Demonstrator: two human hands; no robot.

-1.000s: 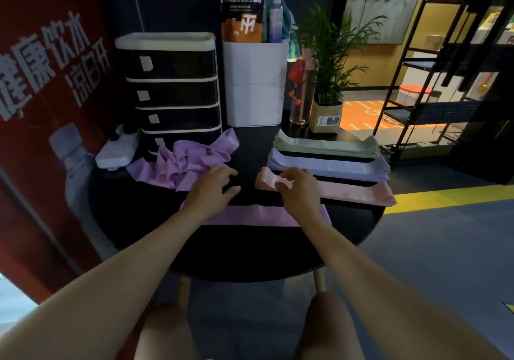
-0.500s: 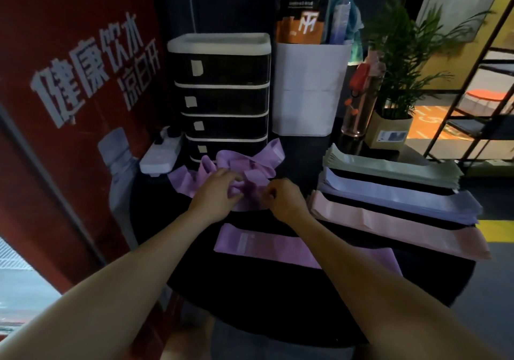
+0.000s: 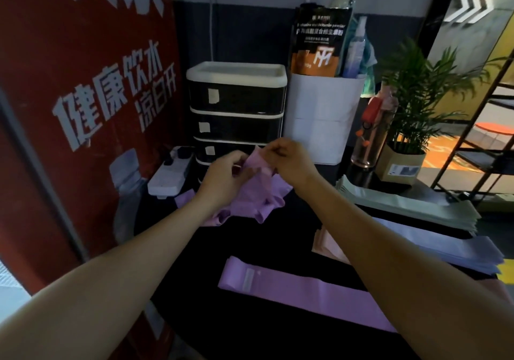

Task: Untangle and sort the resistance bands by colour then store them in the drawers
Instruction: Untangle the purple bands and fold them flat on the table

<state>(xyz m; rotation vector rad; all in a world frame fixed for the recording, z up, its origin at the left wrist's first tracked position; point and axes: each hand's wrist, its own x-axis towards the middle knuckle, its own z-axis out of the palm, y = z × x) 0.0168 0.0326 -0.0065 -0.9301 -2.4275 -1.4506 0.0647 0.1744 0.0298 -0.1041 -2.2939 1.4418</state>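
A tangled bunch of purple bands (image 3: 258, 198) hangs lifted above the black table (image 3: 267, 332), in front of the black drawer unit (image 3: 236, 109). My left hand (image 3: 225, 176) grips the bunch from the left. At its top edge my right hand (image 3: 289, 159) pinches it. One purple band (image 3: 292, 290) lies flat near me. To the right lie sorted stacks: green bands (image 3: 403, 201), lavender bands (image 3: 445, 245) and pink bands (image 3: 328, 245), the pink partly hidden by my right arm.
A white power strip (image 3: 169, 176) lies left of the drawers. Behind stand a white bin (image 3: 319, 120) with a pouch and bottles, a drink bottle (image 3: 372, 137) and a potted plant (image 3: 411, 126). A red banner (image 3: 83, 109) walls the left side.
Both hands have lifted the tangled purple bunch off the table, up in front of the drawers. The view has moved closer and to the left.
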